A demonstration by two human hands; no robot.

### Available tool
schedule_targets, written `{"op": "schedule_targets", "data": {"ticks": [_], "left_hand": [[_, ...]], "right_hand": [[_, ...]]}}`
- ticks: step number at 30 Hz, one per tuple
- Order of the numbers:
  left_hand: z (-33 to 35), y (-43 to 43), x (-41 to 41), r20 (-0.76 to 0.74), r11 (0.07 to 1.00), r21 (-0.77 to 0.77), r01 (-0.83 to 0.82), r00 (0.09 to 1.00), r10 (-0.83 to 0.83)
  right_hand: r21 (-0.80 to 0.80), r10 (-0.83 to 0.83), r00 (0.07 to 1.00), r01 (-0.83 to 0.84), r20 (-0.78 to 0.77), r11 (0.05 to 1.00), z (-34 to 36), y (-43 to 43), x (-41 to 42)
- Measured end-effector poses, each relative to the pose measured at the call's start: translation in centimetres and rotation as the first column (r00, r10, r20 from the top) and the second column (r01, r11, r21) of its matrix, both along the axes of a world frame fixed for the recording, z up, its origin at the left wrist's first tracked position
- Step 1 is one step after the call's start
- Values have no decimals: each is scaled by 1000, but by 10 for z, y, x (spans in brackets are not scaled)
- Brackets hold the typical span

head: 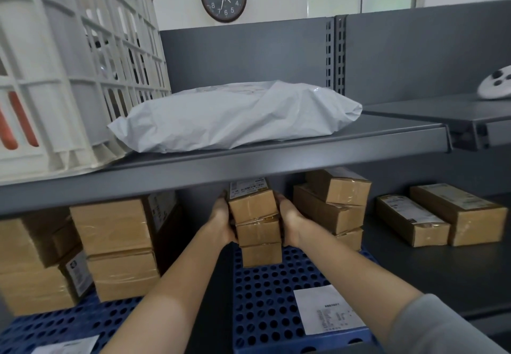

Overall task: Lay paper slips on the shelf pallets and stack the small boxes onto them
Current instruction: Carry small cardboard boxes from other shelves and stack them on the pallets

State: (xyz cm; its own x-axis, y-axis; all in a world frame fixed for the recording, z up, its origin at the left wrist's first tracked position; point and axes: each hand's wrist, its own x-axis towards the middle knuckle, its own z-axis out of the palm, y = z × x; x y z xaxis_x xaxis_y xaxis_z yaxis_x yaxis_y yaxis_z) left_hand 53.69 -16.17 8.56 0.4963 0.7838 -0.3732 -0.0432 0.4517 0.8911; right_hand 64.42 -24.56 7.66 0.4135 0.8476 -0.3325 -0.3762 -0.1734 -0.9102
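Note:
A stack of three small brown boxes [257,229] stands on the blue perforated pallet [265,298] on the lower shelf. My left hand [221,223] presses its left side and my right hand [290,222] its right side, so both hands clamp the stack. A white paper slip [327,309] lies on the same pallet near its front right corner. To the left, a second blue pallet [69,323] carries larger brown boxes [116,245] and another slip [66,348] at its front edge.
More small boxes [331,204] are piled behind my right hand, and two long boxes [442,215] lie on the bare shelf at right. The upper shelf [249,165] hangs low overhead, holding a white crate [69,63] and a grey mailer bag [235,115].

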Motion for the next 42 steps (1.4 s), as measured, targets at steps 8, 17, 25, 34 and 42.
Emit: {"op": "schedule_targets", "data": {"ticks": [8, 17, 25, 34, 42], "left_hand": [[0, 2, -15, -20, 994, 91, -69, 997, 71], [1, -3, -40, -468, 735, 663, 146, 846, 255], [1, -11, -58, -625, 516, 736, 437, 732, 272], [7, -28, -101, -627, 289, 778, 558, 722, 292], [34, -44, -139, -567, 210, 823, 528, 741, 359]], "right_hand": [[-84, -60, 952, 89, 301, 993, 16, -15, -2], [-35, -83, 620, 176, 780, 984, 28, -21, 13], [-132, 69, 457, 107, 887, 986, 25, -41, 8], [-169, 110, 394, 120, 913, 978, 30, -88, -7], [-120, 40, 309, 246, 950, 962, 57, -153, 9]]}}
